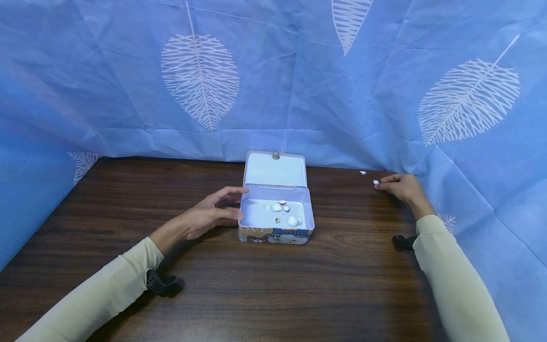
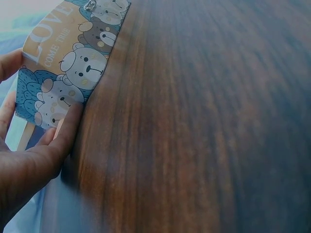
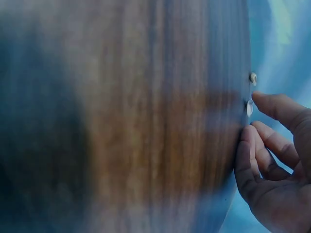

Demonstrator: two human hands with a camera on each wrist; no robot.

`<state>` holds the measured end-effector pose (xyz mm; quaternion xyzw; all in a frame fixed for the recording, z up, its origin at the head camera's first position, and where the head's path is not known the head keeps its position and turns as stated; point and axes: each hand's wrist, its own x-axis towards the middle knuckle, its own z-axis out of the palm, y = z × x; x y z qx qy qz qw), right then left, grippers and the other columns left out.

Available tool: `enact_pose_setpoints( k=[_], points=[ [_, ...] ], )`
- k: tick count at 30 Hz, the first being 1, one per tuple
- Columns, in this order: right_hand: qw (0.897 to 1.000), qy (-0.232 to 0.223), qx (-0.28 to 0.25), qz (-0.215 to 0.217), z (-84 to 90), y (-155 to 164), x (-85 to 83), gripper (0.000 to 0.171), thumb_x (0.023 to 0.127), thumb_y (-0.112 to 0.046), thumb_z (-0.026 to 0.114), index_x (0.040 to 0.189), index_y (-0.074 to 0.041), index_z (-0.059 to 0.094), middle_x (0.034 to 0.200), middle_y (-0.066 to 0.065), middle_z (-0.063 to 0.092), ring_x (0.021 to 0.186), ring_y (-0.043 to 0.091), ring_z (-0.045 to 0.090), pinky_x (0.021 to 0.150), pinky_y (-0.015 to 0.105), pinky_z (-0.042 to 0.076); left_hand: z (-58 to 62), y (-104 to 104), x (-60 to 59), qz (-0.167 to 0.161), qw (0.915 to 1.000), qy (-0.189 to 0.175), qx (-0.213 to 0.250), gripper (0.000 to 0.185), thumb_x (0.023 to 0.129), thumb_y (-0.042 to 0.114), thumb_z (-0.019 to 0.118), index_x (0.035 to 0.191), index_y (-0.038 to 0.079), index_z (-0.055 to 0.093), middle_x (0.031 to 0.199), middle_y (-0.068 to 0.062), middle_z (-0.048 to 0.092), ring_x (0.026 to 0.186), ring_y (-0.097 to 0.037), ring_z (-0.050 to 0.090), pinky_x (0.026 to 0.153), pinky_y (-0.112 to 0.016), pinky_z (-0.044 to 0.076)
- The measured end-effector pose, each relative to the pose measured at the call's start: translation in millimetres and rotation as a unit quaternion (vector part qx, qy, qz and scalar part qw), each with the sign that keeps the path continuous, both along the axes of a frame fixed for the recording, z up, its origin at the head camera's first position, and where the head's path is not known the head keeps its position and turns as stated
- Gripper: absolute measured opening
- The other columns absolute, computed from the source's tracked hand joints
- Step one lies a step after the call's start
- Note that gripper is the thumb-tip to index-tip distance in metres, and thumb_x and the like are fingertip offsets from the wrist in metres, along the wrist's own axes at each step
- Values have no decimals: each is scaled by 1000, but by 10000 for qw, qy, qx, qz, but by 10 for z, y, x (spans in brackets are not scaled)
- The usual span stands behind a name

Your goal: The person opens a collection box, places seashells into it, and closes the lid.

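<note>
- Blue leaf-print cloth [image 1: 265, 66] hangs beyond my fingers, and a dark wooden table [image 1: 273, 289] spreads beneath them.
- My left hand [image 1: 208, 213] has its fingers spread and fairly straight, touching the side of a tin box [image 1: 256, 236]; the box sits just right of those fingertips, its lid [image 1: 275, 172] tipped back.
- My right hand [image 1: 400, 186], well off to the right, has thumb and fingers parted about a small white shell [image 1: 375, 182]; whether the tips touch it I can't tell.
- Inside the tin, right of my left fingers, lie several shells [image 1: 293, 221], so I judge most are in.
- Outside remain the one at my right fingertips and another shell [image 1: 363, 173] just past them, leftward.
</note>
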<state>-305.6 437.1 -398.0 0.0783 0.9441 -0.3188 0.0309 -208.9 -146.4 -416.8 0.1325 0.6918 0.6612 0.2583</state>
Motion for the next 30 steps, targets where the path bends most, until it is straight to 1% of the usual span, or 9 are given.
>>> enact_pose_setpoints(
  k=[2,4,6,9,13,18,22,27,30],
  points=[
    [9999,-117,-117,-50,-21,6,-20,63,104,-42,82,142,6,69,151,28,63,131,39,59,109,49,51,1,3,-2,1,10000,-1,-12,76,105,15,78,172,23,44,180,-18,26,164,-47,39,126,-55,52],
    [9996,-197,-185,-80,-33,10,-38,64,103,-42,83,142,6,68,158,32,57,141,45,55,120,59,48,0,6,-4,-6,10000,-1,-19,76,105,14,77,172,22,43,180,-18,26,164,-47,39,127,-55,51],
    [9996,-226,-148,-78,-35,6,-53,63,102,-44,83,139,5,69,159,33,55,145,49,53,125,65,44,-1,9,-5,-4,10000,-4,-23,75,106,13,76,172,23,44,180,-18,26,164,-48,39,127,-56,51],
    [9997,-198,-100,-60,-37,-7,-75,60,101,-43,84,134,5,70,157,33,57,144,50,53,128,67,41,-2,10,-4,1,10000,-9,-23,74,106,12,76,172,23,44,181,-18,25,165,-47,37,128,-56,50],
    [9998,-165,-131,-53,-36,-30,-97,55,102,-40,83,132,5,72,153,32,59,139,47,55,127,66,42,0,8,-3,8,10000,0,-22,75,105,13,77,172,23,43,181,-18,25,166,-47,35,128,-57,50],
    [9999,-102,-12,3,-22,-57,-97,48,103,-39,82,127,2,77,149,32,62,135,46,56,123,65,44,5,2,0,54,10000,35,-23,76,105,12,77,172,21,44,181,-18,26,166,-46,35,128,-57,51],
    [10000,-13,62,19,-19,-84,-95,42,103,-37,82,120,2,80,142,30,67,128,43,58,116,60,47,0,-2,0,93,9999,27,-31,76,104,12,77,172,22,44,181,-18,26,167,-45,34,127,-54,52],
    [9997,77,205,-57,-24,-95,-114,39,101,-35,84,116,2,82,134,27,73,120,38,60,103,45,48,-3,-2,-1,93,9999,3,-41,78,104,15,79,172,22,43,181,-19,26,166,-46,36,126,-52,54],
    [9996,57,269,-42,-21,-93,-126,38,103,-35,82,116,1,82,134,27,72,118,37,60,100,43,47,0,3,1,90,9999,10,-52,78,104,16,79,172,23,43,181,-19,26,166,-46,36,126,-53,53]
  ],
)
